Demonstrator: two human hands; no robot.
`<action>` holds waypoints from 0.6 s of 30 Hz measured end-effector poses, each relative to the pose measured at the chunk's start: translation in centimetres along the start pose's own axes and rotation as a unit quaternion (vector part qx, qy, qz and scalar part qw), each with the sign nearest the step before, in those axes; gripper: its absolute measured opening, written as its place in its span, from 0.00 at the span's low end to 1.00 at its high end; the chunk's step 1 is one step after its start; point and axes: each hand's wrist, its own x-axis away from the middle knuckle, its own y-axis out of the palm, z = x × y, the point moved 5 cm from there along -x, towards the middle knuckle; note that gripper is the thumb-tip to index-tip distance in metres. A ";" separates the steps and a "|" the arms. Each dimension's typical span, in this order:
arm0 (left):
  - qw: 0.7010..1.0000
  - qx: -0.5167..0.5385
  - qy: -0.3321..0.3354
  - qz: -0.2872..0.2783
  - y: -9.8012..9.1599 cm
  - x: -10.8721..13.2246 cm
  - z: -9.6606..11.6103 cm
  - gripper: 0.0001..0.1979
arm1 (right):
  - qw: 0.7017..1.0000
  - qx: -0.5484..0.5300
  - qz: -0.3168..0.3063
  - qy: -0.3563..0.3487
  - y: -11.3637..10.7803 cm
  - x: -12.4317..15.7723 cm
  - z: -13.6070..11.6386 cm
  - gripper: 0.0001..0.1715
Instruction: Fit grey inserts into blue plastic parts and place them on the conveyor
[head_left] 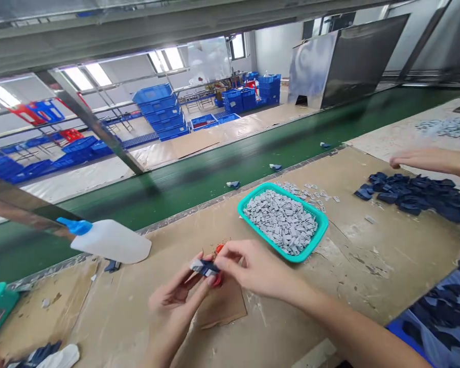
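My left hand [180, 296] holds a small dark blue part with pale grey ends [206, 268] between thumb and fingers. My right hand [243, 263] is closed in a pinch at the right end of that same part, its fingertips against it. Just behind and below the fingers shows a red object [220, 249], mostly covered by the hands. Beneath them lies a piece of brown cardboard [230, 306]. Right of my hands stands a teal basket [310, 254] filled with small grey pieces [279, 220].
A white bottle with a blue cap [113, 241] lies at left. Beyond, a green conveyor belt [199, 179] carries several dark blue parts. At right, a co-worker's hand [429, 159] is above a dark blue pile [417, 194]. Loose grey pieces [310, 193] lie behind the basket.
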 end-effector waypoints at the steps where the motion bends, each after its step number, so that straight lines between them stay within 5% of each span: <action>1: 0.999 -0.031 0.007 -0.017 0.1 -0.8 0.3 0.29 | 0.997 0.075 0.032 -0.002 -1.9 0.0 0.0 0.10; 4: 0.982 -0.165 0.085 -0.037 -0.1 -4.6 1.2 0.30 | 0.929 0.314 0.188 0.053 -8.0 0.1 1.3 0.13; 7: 0.914 -0.376 0.150 -0.032 -0.2 -10.3 0.9 0.24 | 0.874 0.425 0.194 0.132 -10.6 -0.4 3.7 0.10; 8: 0.879 -0.458 0.131 -0.034 -0.3 -12.5 0.1 0.24 | 0.866 0.438 0.188 0.148 -10.8 -0.7 4.4 0.09; 12: 0.830 -0.550 0.077 -0.044 -1.0 -19.6 -3.0 0.23 | 0.853 0.453 0.196 0.173 -10.0 -1.6 5.3 0.05; 18: 0.769 -0.636 0.013 -0.053 -2.6 -23.0 -5.0 0.17 | 0.847 0.451 0.228 0.164 -9.0 -1.8 4.7 0.10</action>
